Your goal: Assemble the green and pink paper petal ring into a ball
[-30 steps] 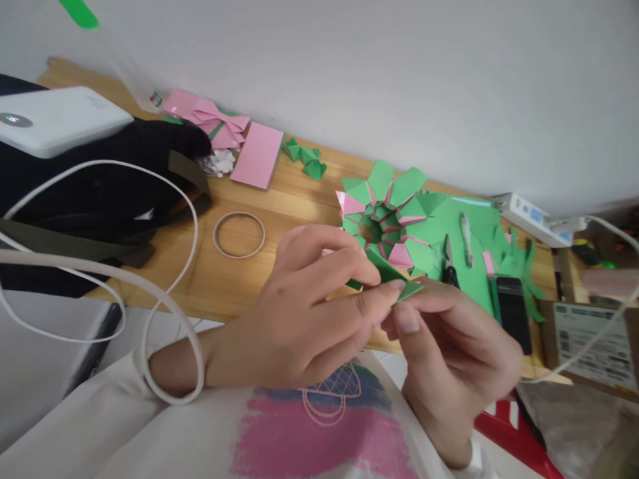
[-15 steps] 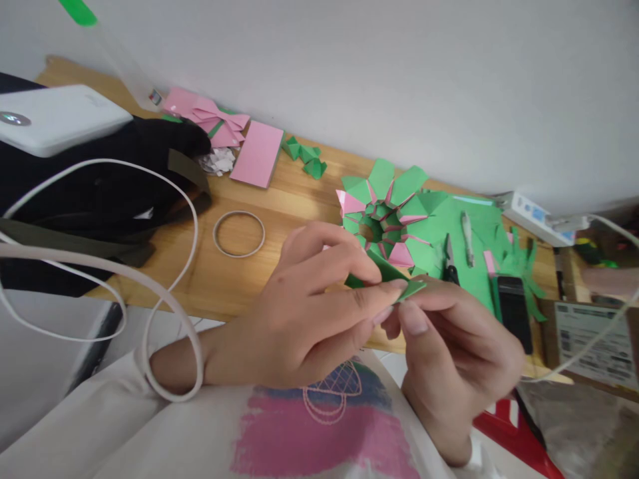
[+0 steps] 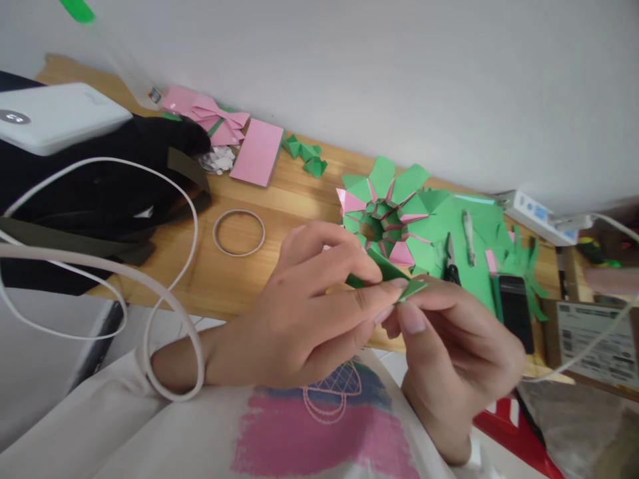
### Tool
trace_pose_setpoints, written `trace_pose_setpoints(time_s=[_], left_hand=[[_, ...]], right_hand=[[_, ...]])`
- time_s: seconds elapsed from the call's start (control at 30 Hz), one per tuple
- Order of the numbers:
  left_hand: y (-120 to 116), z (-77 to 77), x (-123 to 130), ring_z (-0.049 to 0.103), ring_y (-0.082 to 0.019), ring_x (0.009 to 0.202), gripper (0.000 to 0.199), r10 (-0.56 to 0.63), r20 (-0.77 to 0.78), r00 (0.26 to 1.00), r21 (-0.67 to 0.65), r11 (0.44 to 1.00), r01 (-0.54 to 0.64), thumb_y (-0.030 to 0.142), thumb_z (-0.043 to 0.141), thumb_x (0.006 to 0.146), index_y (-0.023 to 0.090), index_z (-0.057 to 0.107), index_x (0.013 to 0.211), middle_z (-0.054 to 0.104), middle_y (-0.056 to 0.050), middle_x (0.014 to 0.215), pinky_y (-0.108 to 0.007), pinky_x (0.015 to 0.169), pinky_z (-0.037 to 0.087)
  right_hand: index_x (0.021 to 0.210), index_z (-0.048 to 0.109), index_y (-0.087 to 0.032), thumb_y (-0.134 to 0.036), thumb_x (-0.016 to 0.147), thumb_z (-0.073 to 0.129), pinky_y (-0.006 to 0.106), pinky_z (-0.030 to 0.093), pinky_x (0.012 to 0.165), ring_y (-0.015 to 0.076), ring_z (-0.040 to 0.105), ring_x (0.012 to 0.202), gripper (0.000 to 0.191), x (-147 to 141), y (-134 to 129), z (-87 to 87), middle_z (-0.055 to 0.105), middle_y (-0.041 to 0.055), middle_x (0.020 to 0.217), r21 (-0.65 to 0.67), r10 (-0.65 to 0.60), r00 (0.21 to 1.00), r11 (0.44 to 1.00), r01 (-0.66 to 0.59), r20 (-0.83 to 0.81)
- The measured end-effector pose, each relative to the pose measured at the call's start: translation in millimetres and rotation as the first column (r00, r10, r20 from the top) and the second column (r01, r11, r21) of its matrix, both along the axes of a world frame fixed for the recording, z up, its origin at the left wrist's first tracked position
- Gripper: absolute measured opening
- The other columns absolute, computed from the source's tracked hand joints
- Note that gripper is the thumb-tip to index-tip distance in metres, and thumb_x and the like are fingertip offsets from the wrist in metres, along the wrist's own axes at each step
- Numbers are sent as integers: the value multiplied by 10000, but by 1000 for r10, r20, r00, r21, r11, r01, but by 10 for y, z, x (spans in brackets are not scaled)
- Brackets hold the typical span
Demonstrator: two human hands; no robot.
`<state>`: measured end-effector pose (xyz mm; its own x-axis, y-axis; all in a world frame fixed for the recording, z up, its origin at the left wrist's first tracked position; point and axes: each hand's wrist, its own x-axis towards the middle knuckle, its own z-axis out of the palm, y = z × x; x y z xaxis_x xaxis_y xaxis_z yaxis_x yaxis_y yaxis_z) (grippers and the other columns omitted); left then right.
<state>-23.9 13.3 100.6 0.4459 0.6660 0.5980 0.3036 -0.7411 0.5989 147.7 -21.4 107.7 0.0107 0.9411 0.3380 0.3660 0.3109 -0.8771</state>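
Between my two hands is a small folded piece of green paper (image 3: 387, 267), held above the table's front edge. My left hand (image 3: 314, 306) is closed on its left part, fingers laid over it. With thumb and forefinger, my right hand (image 3: 449, 339) pinches the paper's right tip. Part of the paper is hidden under my fingers. Just beyond my hands stands a ring-shaped folded-paper piece (image 3: 384, 176) in green and pink, with petals spread outward. Several small folded green pieces (image 3: 313, 163) lie farther back to its left.
A tape-like ring (image 3: 238, 233) and a pink paper stack (image 3: 257, 153) lie on the wooden table (image 3: 200, 293). Right are scissors (image 3: 450, 259), a utility knife (image 3: 468, 238), a phone (image 3: 515, 313) and a power strip (image 3: 536, 216). White cable (image 3: 194, 233) loops over my left wrist; a power bank (image 3: 64, 116) lies left.
Almost nothing differs. Both hands keep the same hold on the green paper, and the view has shifted very slightly.
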Motion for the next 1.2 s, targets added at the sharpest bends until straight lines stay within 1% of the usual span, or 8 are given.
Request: trace_pose_setpoints(time_s=[0.13, 0.3, 0.57, 0.73, 0.9, 1.0, 1.1, 1.2], left_hand=[[-11, -6, 11, 537, -218, 986, 205, 59, -61, 996, 38, 998, -57, 180, 548, 912, 195, 670, 1076, 669, -40, 972, -439, 905, 490], [-12, -39, 38, 539, -234, 986, 196, 97, -106, 990, 51, 994, -92, 177, 537, 924, 208, 667, 1067, 676, -51, 976, -457, 869, 479], [59, -85, 93, 576, -139, 859, 161, -38, 145, 989, -309, 947, 81, 91, 551, 912, 172, 690, 912, 650, -14, 855, -337, 862, 515], [89, -125, 112, 604, -138, 835, 127, 57, 277, 959, -387, 921, 57, 115, 594, 895, 177, 698, 862, 680, -9, 810, -305, 801, 531], [164, -176, 55, 643, -137, 815, 133, 86, 329, 940, -465, 881, 83, 135, 595, 890, 185, 707, 839, 691, -22, 821, -264, 719, 534], [221, -252, -72, 630, -127, 738, 160, 121, 378, 918, -487, 869, 86, 179, 572, 901, 186, 688, 790, 666, -10, 767, -238, 652, 511], [254, -360, -248, 615, -128, 712, 220, 243, 349, 905, -625, 780, 32, 238, 553, 899, 167, 679, 733, 652, -16, 756, -233, 657, 487], [257, -471, -389, 609, -141, 745, 253, 341, 294, 893, -727, 687, -23, 303, 538, 882, 164, 681, 727, 658, -23, 773, -239, 708, 466]], right_hand=[[830, 640, -257, -119, 858, 600, 257, 442, 449, 118, 549, 525, 146, -28, 8, 27, 622, -47, 638, 49, 10, 999, 999, -12, 36], [804, 637, -248, -95, 822, 621, 277, 416, 446, 111, 470, 481, 155, -74, 1, 46, 579, -47, 612, 65, -98, 982, 994, 89, 164], [672, 601, -215, -67, 754, 593, 211, 373, 445, 70, 461, 496, 170, -93, 26, 66, 543, -78, 566, -23, -152, 982, 988, 156, 113], [644, 612, -218, -35, 706, 559, 209, 372, 427, 87, 466, 482, 200, -52, 41, 44, 534, -67, 547, -54, -124, 990, 990, 128, 67], [654, 607, -210, -45, 761, 566, 180, 331, 388, 75, 443, 452, 201, 53, 57, -21, 532, -66, 530, -185, 11, 996, 982, -28, -92], [623, 570, -204, -66, 782, 539, 165, 316, 369, 64, 428, 417, 213, 147, 130, 63, 522, -70, 505, -220, 146, 968, 957, -190, -203], [600, 559, -191, -126, 814, 534, 183, 343, 406, 71, 439, 438, 225, 128, 416, 256, 509, -54, 500, -261, 317, 948, 912, -315, -37], [554, 514, -181, -159, 842, 543, 207, 376, 487, 81, 464, 505, 290, -236, 959, 431, 487, -46, 507, -368, 520, 831, 825, -429, 196]])
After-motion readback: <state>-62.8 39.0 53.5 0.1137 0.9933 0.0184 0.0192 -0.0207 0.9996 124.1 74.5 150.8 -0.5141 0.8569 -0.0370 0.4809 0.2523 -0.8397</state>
